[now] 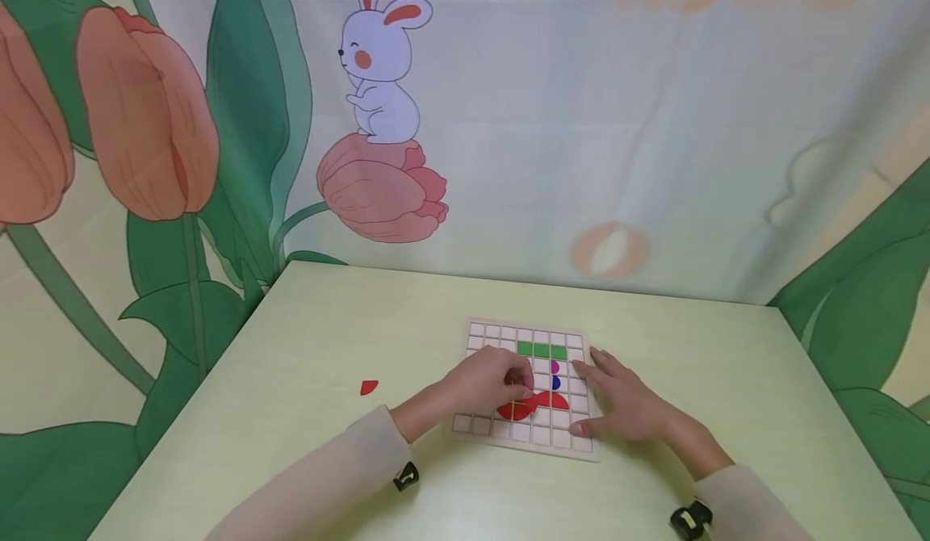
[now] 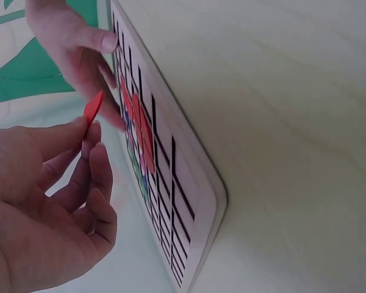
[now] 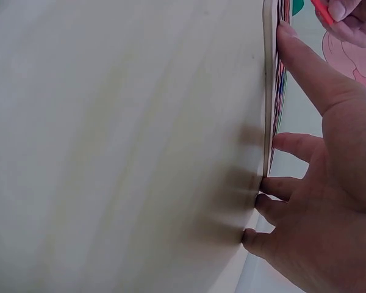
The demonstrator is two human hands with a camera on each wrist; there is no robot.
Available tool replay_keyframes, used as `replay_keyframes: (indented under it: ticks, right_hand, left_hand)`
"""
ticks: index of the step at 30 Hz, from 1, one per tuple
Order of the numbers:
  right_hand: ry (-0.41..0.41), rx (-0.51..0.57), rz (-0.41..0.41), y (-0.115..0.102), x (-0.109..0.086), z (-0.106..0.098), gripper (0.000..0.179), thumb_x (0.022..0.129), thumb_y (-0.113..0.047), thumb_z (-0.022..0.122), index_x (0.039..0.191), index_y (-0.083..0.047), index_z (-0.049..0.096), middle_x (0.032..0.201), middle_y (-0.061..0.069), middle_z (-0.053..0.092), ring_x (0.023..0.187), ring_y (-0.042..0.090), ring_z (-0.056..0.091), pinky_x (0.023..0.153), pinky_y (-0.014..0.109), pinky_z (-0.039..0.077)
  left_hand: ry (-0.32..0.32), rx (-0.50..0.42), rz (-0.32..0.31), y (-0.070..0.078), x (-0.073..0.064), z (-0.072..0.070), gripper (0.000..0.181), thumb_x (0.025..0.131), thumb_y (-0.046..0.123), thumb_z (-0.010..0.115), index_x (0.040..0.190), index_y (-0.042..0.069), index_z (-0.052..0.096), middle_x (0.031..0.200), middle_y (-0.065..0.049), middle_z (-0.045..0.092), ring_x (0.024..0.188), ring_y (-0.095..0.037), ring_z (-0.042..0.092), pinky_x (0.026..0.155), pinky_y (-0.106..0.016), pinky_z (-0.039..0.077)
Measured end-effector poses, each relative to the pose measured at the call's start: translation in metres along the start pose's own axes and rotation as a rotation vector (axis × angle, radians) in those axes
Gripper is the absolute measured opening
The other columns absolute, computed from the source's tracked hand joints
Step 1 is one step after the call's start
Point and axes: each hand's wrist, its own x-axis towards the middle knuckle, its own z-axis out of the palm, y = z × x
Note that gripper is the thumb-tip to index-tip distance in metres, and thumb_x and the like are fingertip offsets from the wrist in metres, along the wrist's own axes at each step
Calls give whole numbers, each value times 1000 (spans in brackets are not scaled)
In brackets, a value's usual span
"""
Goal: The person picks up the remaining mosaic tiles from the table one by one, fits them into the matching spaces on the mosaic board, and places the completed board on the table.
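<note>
A pale board (image 1: 541, 436) marked off in a grid of squares lies flat on the table. Between its thumb and fingertips, my left hand (image 1: 483, 381) pinches a small red piece (image 2: 93, 107), held above the board in the left wrist view. My right hand (image 1: 625, 400) has its fingers spread, with thumb and fingertips touching the board's right edge. On the grid are red pieces (image 1: 554, 400), a row of green squares (image 1: 541, 350), a magenta piece (image 1: 555, 366) and a blue piece (image 1: 555, 383). My left hand hides part of the grid.
A loose red piece with a curved edge (image 1: 369, 387) lies on the table (image 1: 312, 331), left of the board. Behind the table's far edge hangs a cloth (image 1: 581, 121) printed with tulips and a rabbit.
</note>
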Motion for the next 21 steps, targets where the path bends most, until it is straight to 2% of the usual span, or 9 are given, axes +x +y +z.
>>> replay_keyframes:
  ticks: [4,9,16,21]
  right_hand:
    - [3,0,-1,2,-1,-1,107,82,-59,85,163,-7,39,171,28,19,156,54,14,116,76,24]
    - [-1,-6,-3,7,0,1,108,82,-62,84,164,-9,38,172,28,18,157,53,14,117,76,23]
    - [0,-9,-9,10,3,2,109,81,-63,84,164,-9,39,172,28,18,156,54,14,117,76,23]
    - [1,-14,-9,9,3,1,108,82,-62,84,164,-9,39,172,28,18,156,54,15,116,76,24]
  left_hand:
    - [17,19,-12,8,4,7,8,100,20,76,94,21,72,79,12,65,71,-8,57,66,-22,48]
    - [25,53,-32,16,8,13,9,99,19,77,92,21,73,78,14,64,75,-7,57,69,-22,48]
    - [15,56,-51,18,10,22,13,100,17,74,87,19,72,68,10,62,66,-7,56,60,-23,44]
    - [20,58,-53,16,11,27,14,100,14,73,86,17,72,68,10,61,66,-7,54,61,-22,43]
